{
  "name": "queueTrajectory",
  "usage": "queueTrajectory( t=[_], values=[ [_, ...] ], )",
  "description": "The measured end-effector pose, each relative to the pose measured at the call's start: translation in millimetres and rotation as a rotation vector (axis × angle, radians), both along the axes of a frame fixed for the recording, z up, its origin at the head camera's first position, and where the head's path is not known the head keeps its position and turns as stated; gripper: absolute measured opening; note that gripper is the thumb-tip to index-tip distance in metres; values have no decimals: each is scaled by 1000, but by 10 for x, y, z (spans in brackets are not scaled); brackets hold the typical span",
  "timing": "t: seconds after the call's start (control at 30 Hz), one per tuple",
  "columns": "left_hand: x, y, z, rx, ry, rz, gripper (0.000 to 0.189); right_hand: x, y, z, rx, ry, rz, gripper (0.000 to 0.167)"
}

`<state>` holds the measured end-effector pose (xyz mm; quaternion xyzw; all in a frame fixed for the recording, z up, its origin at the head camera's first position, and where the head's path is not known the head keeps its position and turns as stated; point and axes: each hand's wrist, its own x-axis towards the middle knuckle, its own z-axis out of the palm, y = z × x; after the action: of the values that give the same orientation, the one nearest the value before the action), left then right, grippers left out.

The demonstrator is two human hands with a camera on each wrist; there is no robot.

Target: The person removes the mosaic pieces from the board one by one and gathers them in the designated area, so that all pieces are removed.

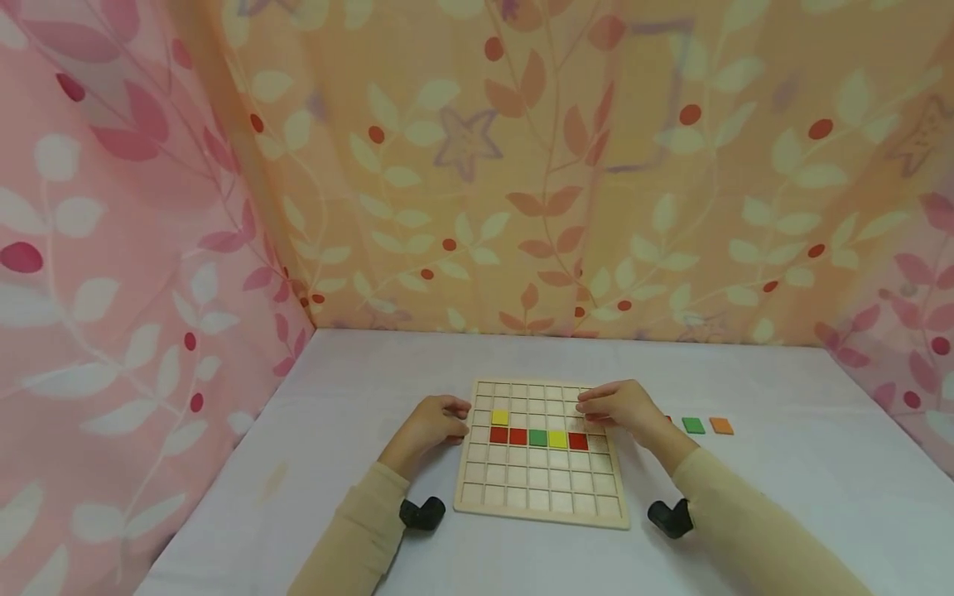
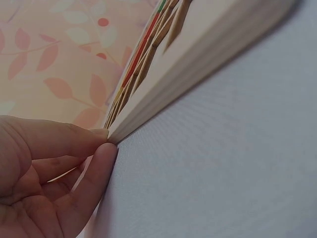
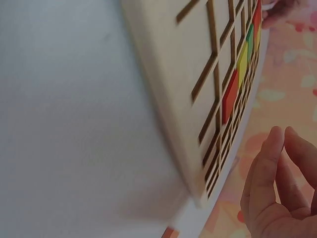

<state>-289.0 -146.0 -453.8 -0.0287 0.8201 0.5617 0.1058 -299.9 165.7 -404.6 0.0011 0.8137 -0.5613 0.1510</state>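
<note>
A pale wooden grid board [image 1: 537, 501] lies on the table. Across it runs a row of square tiles: two red, a green tile [image 1: 537, 438], a yellow tile [image 1: 557, 439] and a red tile [image 1: 577, 441]. Another yellow tile [image 1: 500, 417] sits above the leftmost red one. My left hand [image 1: 432, 422] touches the board's left edge with thumb and finger tips, also seen in the left wrist view. Over the board's upper right part is my right hand [image 1: 622, 407]. Its thumb and fingertips [image 3: 276, 133] come close together, with nothing visible between them.
Right of the board lie a green tile [image 1: 693, 425] and an orange tile [image 1: 721, 426]. A red tile [image 1: 668, 419] is partly hidden behind the right wrist. Black wrist-worn devices [image 1: 423, 514] show on both forearms. Patterned curtains [image 1: 477, 207] stand behind and beside the white table.
</note>
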Motion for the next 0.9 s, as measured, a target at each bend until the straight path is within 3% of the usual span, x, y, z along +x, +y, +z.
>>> queueTrajectory(
  t=[0.23,0.53,0.9],
  values=[
    [-4,2,7,4,-2,-7,40,0,-260,6,31,-4,31,33],
    [5,8,4,11,-13,-10,40,-34,-480,-33,-73,-73,37,32],
    [-4,1,5,4,-8,-3,40,-79,-698,-87,-58,-99,65,29]
  ],
)
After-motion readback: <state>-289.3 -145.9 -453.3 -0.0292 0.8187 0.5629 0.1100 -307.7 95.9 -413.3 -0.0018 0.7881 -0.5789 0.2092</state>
